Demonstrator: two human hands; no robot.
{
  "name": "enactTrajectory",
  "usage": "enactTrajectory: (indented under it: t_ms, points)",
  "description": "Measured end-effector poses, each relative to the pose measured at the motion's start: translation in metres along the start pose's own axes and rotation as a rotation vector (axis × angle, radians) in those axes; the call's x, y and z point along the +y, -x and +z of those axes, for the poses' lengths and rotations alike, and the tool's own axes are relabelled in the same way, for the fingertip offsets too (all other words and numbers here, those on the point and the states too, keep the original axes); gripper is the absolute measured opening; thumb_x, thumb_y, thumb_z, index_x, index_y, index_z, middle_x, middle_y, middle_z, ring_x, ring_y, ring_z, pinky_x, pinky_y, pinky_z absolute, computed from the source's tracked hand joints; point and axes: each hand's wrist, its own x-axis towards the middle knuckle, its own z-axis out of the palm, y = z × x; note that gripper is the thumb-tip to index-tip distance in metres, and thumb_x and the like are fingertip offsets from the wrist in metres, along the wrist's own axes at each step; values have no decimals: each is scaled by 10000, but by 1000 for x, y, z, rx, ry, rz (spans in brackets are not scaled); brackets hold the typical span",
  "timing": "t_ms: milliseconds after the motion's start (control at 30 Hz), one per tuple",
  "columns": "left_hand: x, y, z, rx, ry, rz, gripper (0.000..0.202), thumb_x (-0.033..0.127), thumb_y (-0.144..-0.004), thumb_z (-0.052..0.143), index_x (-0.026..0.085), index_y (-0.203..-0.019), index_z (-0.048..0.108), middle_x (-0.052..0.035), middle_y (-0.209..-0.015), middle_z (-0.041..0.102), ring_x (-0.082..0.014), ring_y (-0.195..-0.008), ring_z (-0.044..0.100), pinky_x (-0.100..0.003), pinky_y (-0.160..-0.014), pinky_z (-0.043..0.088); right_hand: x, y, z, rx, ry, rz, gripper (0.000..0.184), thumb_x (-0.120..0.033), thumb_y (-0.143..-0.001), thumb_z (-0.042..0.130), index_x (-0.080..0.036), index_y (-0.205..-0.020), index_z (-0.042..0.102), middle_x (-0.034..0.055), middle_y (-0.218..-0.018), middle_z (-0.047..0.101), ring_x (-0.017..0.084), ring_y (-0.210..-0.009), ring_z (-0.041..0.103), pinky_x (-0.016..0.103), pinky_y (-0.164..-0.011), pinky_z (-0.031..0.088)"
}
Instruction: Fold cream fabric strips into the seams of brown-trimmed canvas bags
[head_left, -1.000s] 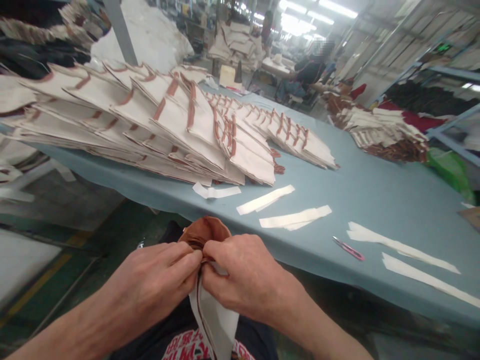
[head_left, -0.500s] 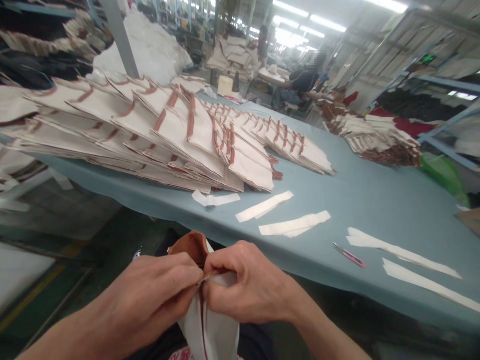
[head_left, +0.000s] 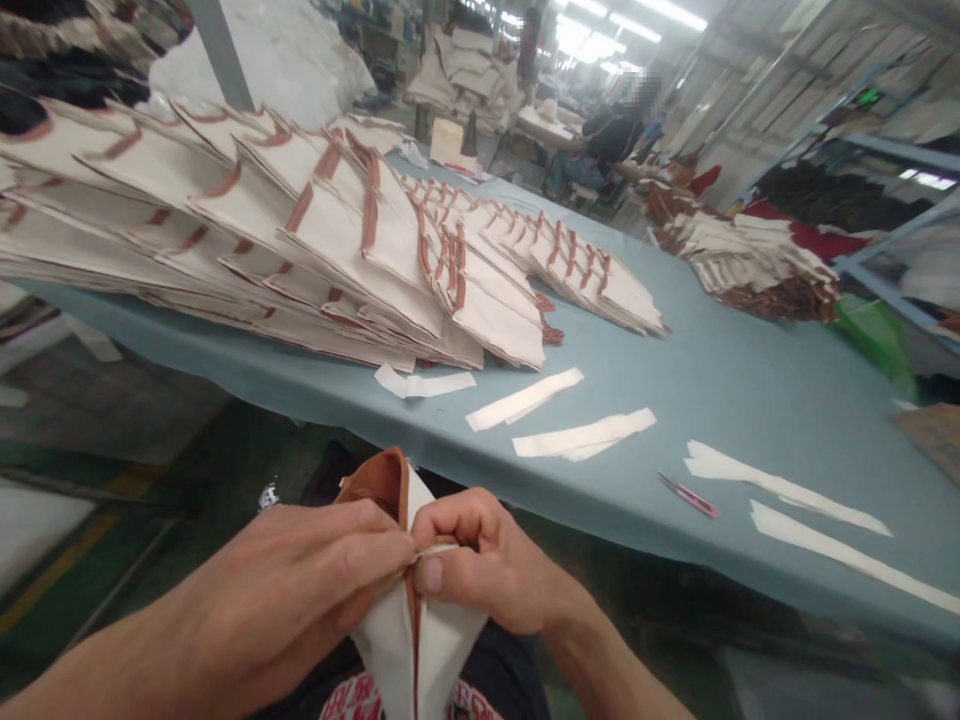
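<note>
Left hand (head_left: 300,580) and right hand (head_left: 487,560) both on the cream-and-brown fabric piece (head_left: 386,650), thumbs and fingers meeting at its brown-edged seam. Left grip: pinching the seam from the left, fingertips partly hidden. Right grip: thumb and curled forefinger clamped on the same spot, right side. Piece is off the bench (head_left: 750,390), at the near side in front of the person's lap; curled brown end points away, cream panels hang toward the body. On the bench: big stack of cream pieces (head_left: 315,240) at left, smaller stack (head_left: 577,260) just beyond it to the right, white strips (head_left: 585,435) along the near edge, pink-handled tool (head_left: 694,497) between strips at right. Far right: cream-and-brown pile (head_left: 757,265), green bag (head_left: 874,340) just beside it. Seated co-worker (head_left: 607,140) at far side, blurry.
</note>
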Motion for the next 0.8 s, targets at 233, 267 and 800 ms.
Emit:
enactTrajectory:
  t_ms: [233,267,800]
  points:
    - [3,0,3,26,203,-196,212,154,-1043,569,306,-1019,715,119,-781,759,-64,-601,702,-148,-587,484,0,4,2,1,53,-52,437,-504,-805,894,-186,-697,614,-76,-601,492,73,-540,375,211,-501,295]
    - [4,0,3,24,213,-213,213,155,-1023,572,298,-983,725,116,-761,752,-67,-586,688,-151,-575,476,-2,4,2,3,83,-58,434,-498,-809,879,-189,-687,598,-78,-599,475,74,-543,360,216,-497,287]
    - [9,-8,-6,-49,147,-264,265,157,-937,510,254,-764,686,93,-588,623,-73,-441,556,-166,-442,386,-11,8,23,297,722,-288,183,-255,-774,574,-221,-616,487,-51,-611,492,114,-598,474,281,-605,320]
